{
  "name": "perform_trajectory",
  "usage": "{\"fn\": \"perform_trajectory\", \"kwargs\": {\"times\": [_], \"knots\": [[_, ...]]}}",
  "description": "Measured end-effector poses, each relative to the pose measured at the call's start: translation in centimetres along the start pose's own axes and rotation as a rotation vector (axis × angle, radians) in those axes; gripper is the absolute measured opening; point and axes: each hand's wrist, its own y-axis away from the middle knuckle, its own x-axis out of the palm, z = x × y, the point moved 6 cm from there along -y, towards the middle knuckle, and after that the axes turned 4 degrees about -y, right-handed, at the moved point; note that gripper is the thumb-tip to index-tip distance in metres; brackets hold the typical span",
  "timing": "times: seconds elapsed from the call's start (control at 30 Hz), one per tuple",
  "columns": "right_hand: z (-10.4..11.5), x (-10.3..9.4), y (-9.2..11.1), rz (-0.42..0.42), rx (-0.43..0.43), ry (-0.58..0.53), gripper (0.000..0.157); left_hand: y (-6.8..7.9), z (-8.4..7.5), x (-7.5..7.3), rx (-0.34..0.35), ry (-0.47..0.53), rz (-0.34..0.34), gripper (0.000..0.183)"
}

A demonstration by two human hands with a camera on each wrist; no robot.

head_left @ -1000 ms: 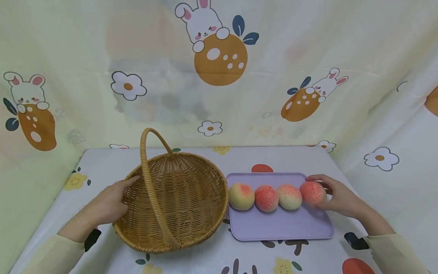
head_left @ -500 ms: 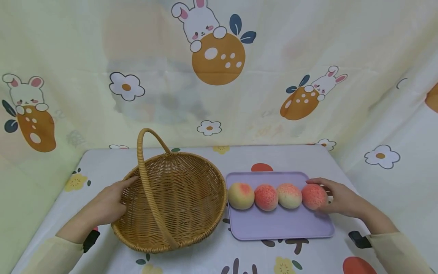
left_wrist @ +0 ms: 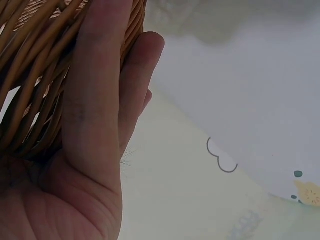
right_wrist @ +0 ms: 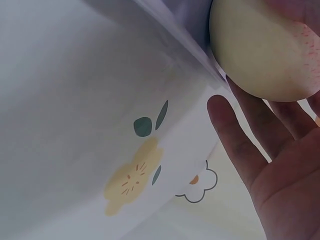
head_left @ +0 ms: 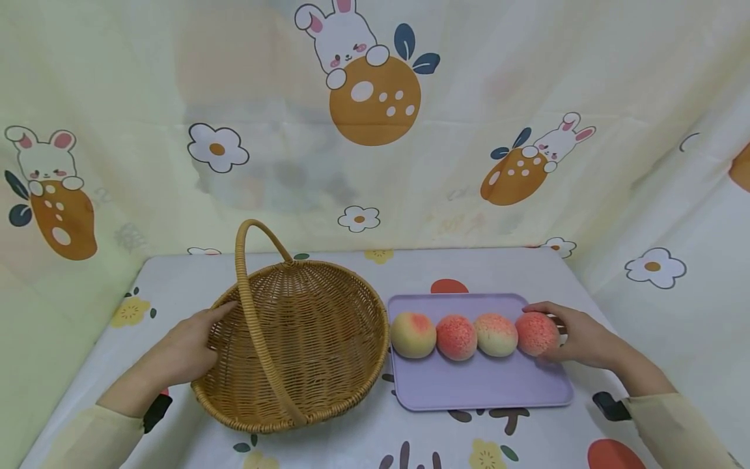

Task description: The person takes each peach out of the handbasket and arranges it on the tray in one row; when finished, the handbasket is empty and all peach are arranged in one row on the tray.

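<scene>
To the left stands a brown wicker basket (head_left: 328, 326) with a tall arched handle (head_left: 252, 306), its open mouth tipped toward me. My left hand (head_left: 186, 348) holds the basket's left rim; the left wrist view has fingers (left_wrist: 92, 100) lying along the weave (left_wrist: 30, 90). A lilac tray (head_left: 480, 387) bears a row of peaches: a yellowish one (head_left: 413, 336), a red one (head_left: 456, 338), a pale pink-topped one (head_left: 496, 336) and a pinkish-red one (head_left: 536, 333) at the right end. Around that last peach my right hand (head_left: 586, 337) curls, thumb at the near side and fingers at the far side.
A white patterned cloth (head_left: 328, 449) covers the table, and a curtain printed with rabbits (head_left: 281, 182) hangs behind and at both sides. The basket's right rim comes close to the tray's left edge. Black straps (head_left: 609, 407) show at both wrists.
The rightmost peach and my right hand have shifted very slightly right since a second ago. My left hand keeps its hold on the basket rim.
</scene>
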Motion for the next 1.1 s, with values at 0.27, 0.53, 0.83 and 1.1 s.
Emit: {"fn": "perform_trajectory", "kwargs": {"times": [0.27, 0.53, 0.83, 1.1], "knots": [[0.0, 0.1, 0.3, 0.031, 0.018, 0.011, 0.085, -0.1, -0.2, 0.0, 0.002, -0.008, 0.007, 0.081], [1.5, 0.2, 0.6, 0.004, -0.038, 0.021, 0.103, -0.2, 0.0, -0.2, -0.008, 0.019, 0.022, 0.081], [5.6, -0.4, 0.4, -0.051, -0.11, -0.016, 0.101, 0.0, 0.2, -0.4, 0.022, 0.003, 0.003, 0.076], [7.9, -0.4, -0.4, -0.072, -0.084, 0.074, 0.103, -0.3, -0.2, -0.2, 0.024, 0.034, -0.002, 0.079]]}}
